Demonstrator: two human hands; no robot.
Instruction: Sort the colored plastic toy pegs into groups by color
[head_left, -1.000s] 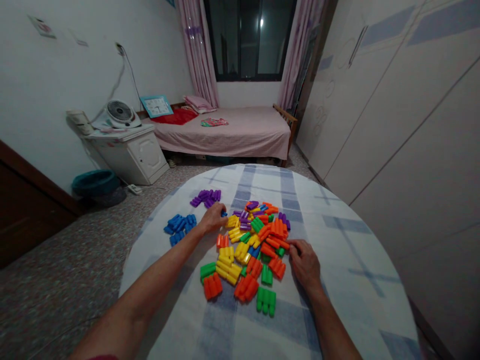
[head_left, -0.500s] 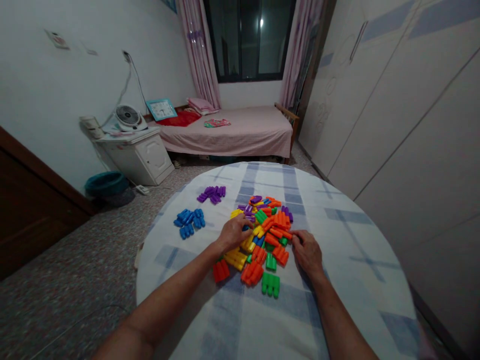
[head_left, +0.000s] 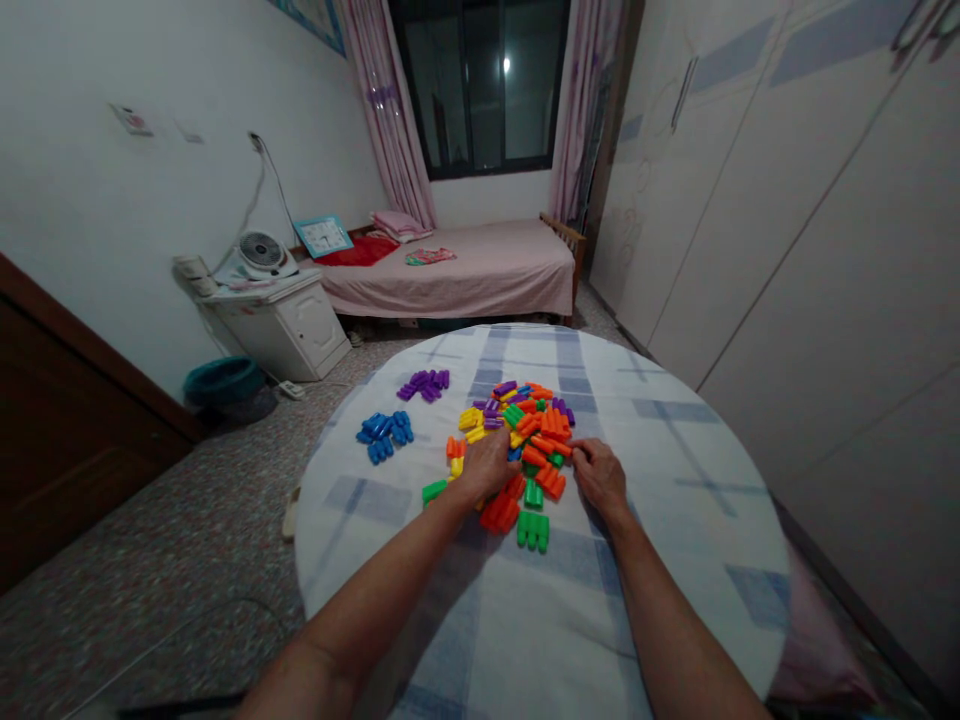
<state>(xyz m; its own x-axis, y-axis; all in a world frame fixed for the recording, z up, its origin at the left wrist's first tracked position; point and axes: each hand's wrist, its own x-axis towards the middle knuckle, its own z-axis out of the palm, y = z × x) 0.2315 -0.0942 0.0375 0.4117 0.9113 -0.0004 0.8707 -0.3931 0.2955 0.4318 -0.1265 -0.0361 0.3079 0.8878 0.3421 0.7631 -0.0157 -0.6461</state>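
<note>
On the table (head_left: 675,520), a heap of blocks (head_left: 556,423) lies in the middle. To its left are a far cluster (head_left: 424,385) and, closer and further left, a near cluster (head_left: 384,435). The left grip (head_left: 491,465) is over the heap, the right grip (head_left: 598,470) at its right edge. Behind the table: a bed (head_left: 495,265) below a window (head_left: 484,90). Left of the bed, a fan (head_left: 262,250) on a nightstand (head_left: 319,325); right, a wardrobe (head_left: 787,230).

Three block piles (head_left: 555,424); two hands (head_left: 601,474); one table (head_left: 675,490).
</note>
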